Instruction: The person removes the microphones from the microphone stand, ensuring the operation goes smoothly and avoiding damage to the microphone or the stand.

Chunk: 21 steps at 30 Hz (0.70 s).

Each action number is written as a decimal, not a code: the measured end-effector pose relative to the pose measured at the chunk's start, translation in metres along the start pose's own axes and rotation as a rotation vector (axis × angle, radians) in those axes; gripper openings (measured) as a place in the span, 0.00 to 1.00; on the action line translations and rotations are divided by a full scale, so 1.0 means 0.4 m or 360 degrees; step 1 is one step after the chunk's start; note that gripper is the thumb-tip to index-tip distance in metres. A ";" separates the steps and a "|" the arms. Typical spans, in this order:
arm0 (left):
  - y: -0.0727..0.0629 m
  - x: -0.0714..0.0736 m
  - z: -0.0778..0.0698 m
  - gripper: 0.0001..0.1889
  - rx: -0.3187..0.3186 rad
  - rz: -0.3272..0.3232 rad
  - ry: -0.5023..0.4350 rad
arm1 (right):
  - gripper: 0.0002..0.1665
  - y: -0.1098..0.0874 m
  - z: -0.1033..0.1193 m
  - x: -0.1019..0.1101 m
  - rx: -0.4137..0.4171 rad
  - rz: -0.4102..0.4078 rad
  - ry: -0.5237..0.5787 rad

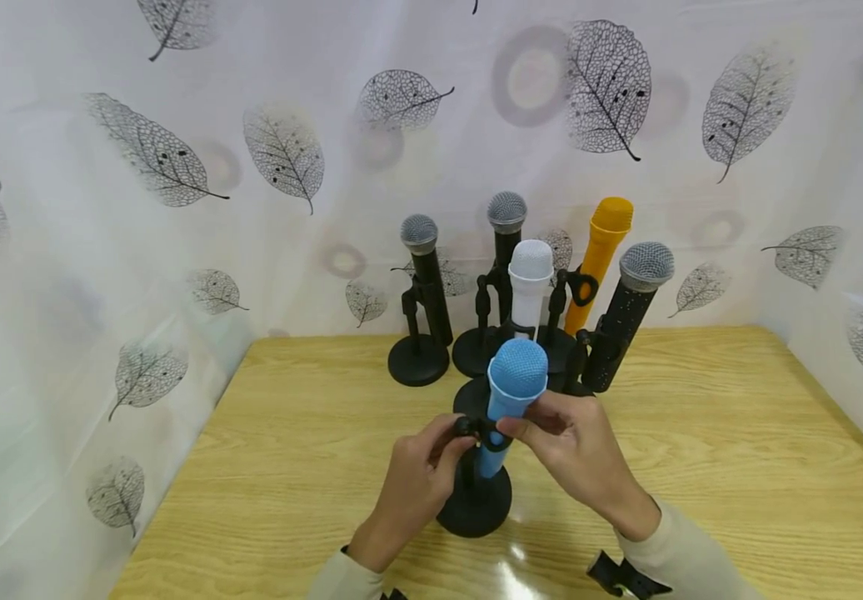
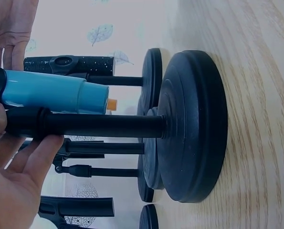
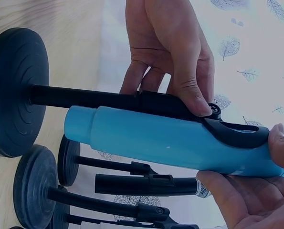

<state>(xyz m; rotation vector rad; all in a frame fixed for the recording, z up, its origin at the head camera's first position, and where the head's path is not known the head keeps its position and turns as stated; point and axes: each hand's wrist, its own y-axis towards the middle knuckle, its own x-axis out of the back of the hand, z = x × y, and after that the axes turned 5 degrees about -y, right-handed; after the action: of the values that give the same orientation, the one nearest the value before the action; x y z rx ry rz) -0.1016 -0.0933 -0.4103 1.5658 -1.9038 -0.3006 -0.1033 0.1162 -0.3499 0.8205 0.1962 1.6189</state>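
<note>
One black microphone stand (image 1: 474,508) has the left hand (image 1: 422,479) gripping its upper stem (image 2: 103,125) and the right hand (image 1: 583,448) pinching the blue microphone (image 1: 518,372) in its clip (image 3: 232,135).

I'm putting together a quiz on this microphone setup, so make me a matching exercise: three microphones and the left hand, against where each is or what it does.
1. blue microphone
2. orange microphone
3. left hand
4. white microphone

A. gripping the front stand near its top
B. just behind the blue one in the head view
C. held by the right hand
D. at the back, right of the white one in the head view

Pairs: 1-C, 2-D, 3-A, 4-B
</note>
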 end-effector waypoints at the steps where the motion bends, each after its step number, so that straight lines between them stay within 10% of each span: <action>1: 0.000 0.000 0.000 0.07 0.0000 0.0000 0.0006 | 0.11 0.000 0.000 0.000 0.0002 -0.0002 -0.0005; 21: 0.001 0.000 0.000 0.07 -0.0033 -0.0011 0.0045 | 0.11 -0.002 0.013 0.006 -0.0020 -0.0016 -0.0055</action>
<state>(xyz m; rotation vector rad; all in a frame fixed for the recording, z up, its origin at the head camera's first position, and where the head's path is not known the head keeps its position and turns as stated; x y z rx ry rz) -0.1020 -0.0930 -0.4101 1.5551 -1.8683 -0.2988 -0.0996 0.1167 -0.3456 0.8363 0.1649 1.5941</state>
